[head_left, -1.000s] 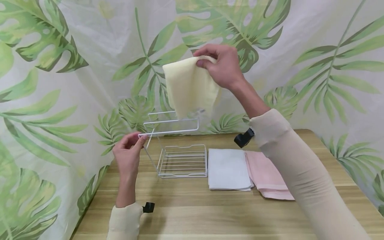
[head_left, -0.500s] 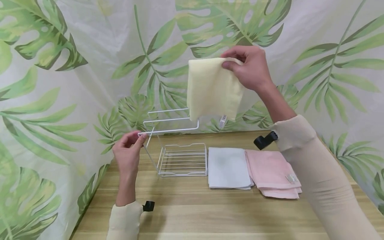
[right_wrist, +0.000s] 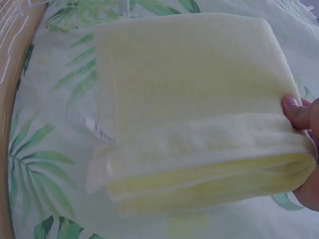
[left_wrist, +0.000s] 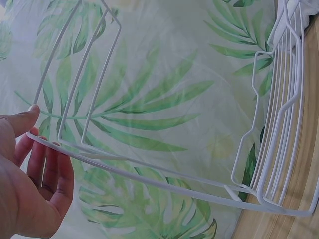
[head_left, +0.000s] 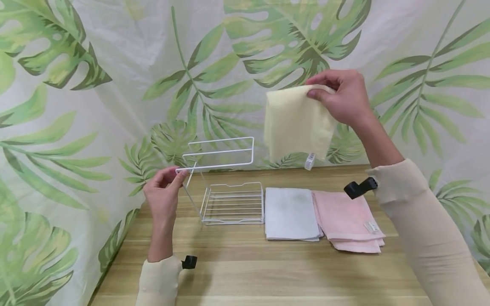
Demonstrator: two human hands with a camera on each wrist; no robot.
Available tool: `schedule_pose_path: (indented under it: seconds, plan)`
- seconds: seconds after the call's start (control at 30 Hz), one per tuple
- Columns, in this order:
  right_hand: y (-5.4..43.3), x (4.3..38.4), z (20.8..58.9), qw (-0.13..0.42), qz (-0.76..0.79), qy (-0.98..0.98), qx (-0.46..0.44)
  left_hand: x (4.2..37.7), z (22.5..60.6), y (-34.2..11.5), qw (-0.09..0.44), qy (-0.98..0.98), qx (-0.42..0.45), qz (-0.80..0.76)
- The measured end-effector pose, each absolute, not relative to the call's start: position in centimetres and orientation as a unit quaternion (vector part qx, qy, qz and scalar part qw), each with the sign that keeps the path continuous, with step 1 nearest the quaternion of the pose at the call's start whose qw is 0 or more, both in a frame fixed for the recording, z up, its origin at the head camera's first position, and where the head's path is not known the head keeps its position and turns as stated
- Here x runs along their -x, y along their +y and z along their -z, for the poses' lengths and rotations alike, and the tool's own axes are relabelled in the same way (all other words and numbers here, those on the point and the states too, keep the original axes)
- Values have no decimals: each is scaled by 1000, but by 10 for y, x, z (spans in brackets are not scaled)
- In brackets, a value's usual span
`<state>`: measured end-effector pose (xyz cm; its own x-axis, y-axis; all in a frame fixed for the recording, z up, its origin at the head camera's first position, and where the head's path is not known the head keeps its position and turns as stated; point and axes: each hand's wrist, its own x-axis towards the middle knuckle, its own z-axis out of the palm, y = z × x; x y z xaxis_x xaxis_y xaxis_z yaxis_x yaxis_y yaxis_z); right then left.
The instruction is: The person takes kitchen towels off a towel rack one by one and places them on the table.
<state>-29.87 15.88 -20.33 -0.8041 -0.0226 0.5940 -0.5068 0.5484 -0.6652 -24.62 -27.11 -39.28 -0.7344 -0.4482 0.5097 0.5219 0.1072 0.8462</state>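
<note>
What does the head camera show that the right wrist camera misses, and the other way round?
Only the head view shows the left hand holding the white wire rack, plus the white towel and pink towel lying on the table. Only the right wrist view shows the stacked folds up close. Both show the right hand pinching the folded yellow towel.

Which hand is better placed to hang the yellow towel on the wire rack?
Right. The right hand already pinches the folded yellow towel in the air, while the left hand holds the wire rack.

Bright even light, soft shadows; right wrist view blurred
</note>
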Motion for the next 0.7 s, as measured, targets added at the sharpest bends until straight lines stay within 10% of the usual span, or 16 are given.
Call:
schedule_pose_path:
  seconds: [0.7]
  plan:
    - [235,270,272,226,-390,-884,-122,246,393,-273,361,-649,21,669]
